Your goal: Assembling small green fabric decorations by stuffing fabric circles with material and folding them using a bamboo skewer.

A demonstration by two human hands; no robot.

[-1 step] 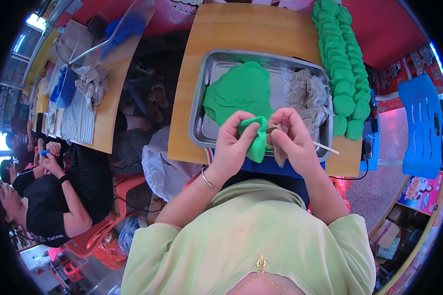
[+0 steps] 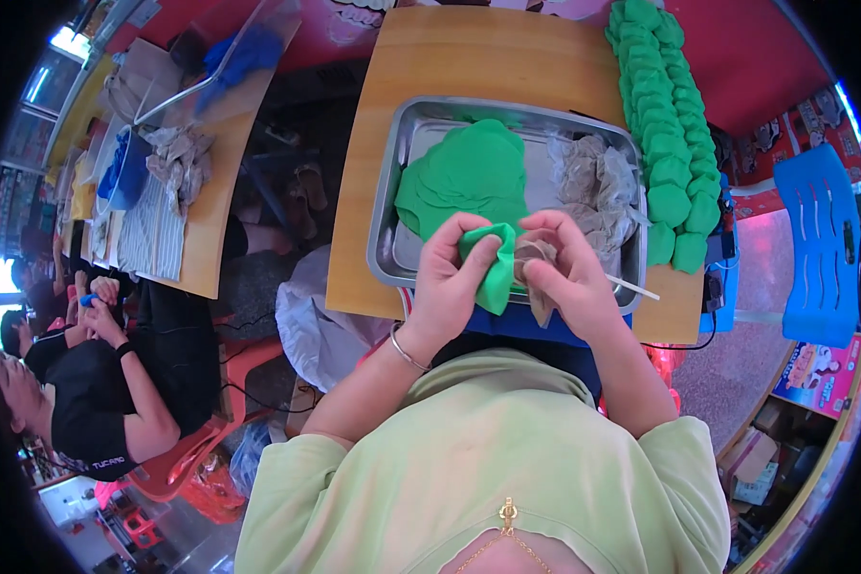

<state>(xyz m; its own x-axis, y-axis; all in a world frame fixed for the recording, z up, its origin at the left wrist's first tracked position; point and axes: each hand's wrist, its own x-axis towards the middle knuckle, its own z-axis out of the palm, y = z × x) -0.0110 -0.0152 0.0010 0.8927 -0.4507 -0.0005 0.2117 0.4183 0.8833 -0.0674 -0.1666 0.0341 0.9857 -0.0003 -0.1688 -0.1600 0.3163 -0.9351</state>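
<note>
Head view, looking down: a green dough wrapper (image 2: 493, 263) sits at the centre of the picture, folded and pinched between both hands just over the near rim of a metal tray (image 2: 397, 191). The left hand (image 2: 450, 282) grasps the wrapper from its 9 o'clock side, thumb and fingers closed on the fold; a thin bangle (image 2: 407, 352) rings that wrist. The right hand (image 2: 569, 277) meets it from 3 o'clock, fingers bent around a brownish lump of filling (image 2: 538, 277) that touches the wrapper. A thin white stick (image 2: 633, 286) juts out toward 3 o'clock from beside the right hand; whether that hand grips it cannot be told.

At 12 o'clock from the hands, inside the tray, lies a stack of flat green wrappers (image 2: 469, 177); at 1 o'clock, a clear bag of brownish filling (image 2: 593, 182). The tray rests on a wooden table (image 2: 430, 57). At 2 o'clock, rows of finished green pieces (image 2: 670, 124) run along the table's right edge. Far off at 9 o'clock, another person in black (image 2: 96, 383) sits beside a second table.
</note>
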